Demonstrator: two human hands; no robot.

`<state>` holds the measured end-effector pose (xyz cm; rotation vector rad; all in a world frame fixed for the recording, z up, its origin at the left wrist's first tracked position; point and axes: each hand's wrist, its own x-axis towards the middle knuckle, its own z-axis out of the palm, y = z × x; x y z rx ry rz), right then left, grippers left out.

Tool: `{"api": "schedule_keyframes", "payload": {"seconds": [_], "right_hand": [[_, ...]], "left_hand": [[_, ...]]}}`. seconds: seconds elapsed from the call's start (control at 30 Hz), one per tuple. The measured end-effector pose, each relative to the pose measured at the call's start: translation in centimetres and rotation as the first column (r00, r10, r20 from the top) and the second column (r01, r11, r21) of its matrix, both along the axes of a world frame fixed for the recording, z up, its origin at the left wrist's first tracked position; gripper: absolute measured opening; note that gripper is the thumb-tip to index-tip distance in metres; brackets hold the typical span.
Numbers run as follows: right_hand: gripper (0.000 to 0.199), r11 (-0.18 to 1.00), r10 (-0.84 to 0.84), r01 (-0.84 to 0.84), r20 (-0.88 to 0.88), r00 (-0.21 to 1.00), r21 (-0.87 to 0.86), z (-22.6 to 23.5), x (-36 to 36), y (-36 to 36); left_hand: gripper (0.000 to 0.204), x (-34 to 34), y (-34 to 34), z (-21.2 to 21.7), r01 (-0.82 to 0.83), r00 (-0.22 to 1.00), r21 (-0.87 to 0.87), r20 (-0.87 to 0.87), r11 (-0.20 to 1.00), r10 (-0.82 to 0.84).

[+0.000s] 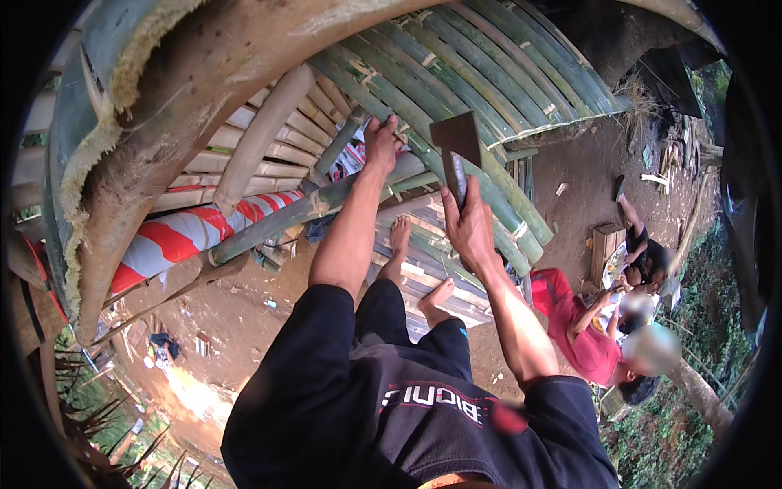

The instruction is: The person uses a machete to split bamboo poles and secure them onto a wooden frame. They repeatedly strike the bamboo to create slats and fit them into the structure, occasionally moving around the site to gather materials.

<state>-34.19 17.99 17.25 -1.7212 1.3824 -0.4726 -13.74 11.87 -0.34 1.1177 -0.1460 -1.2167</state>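
My right hand (472,232) is closed round the grip of a cleaver-like tool (458,140) with a broad, dark, squarish end. That end is raised in front of the green split-bamboo slats (440,85) of a roof-like panel. Farther left, my left hand (380,148) is stretched up with its fingers curled at the edge of a bamboo slat, their far side hidden. Below my hands, my bare feet stand on a platform of bamboo strips (423,224). A thick bamboo pole (314,204) crosses behind my left forearm.
A large curved beam (175,106) arches close by on the left. Red-and-white sheeting (183,240) hangs under it. Below on the right, a person in a red shirt (582,342) and others gather by a wooden box (604,248). Brown earth (244,326) lies far below.
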Motion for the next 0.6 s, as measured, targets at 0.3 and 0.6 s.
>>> {"api": "schedule_keyframes", "payload": {"seconds": [0.3,0.6], "right_hand": [[0.031,1.000,-0.020,0.020,-0.008,1.000,-0.001,-0.1,-0.3,0.2],[0.028,0.999,0.034,-0.033,-0.068,0.997,0.011,0.9,0.2,-0.6]], "left_hand": [[0.021,-0.8,0.2,1.7,-0.034,0.999,0.047,-0.020,0.998,0.035],[0.020,-0.9,0.1,1.7,-0.087,0.995,0.053,-0.038,0.995,0.089]]}}
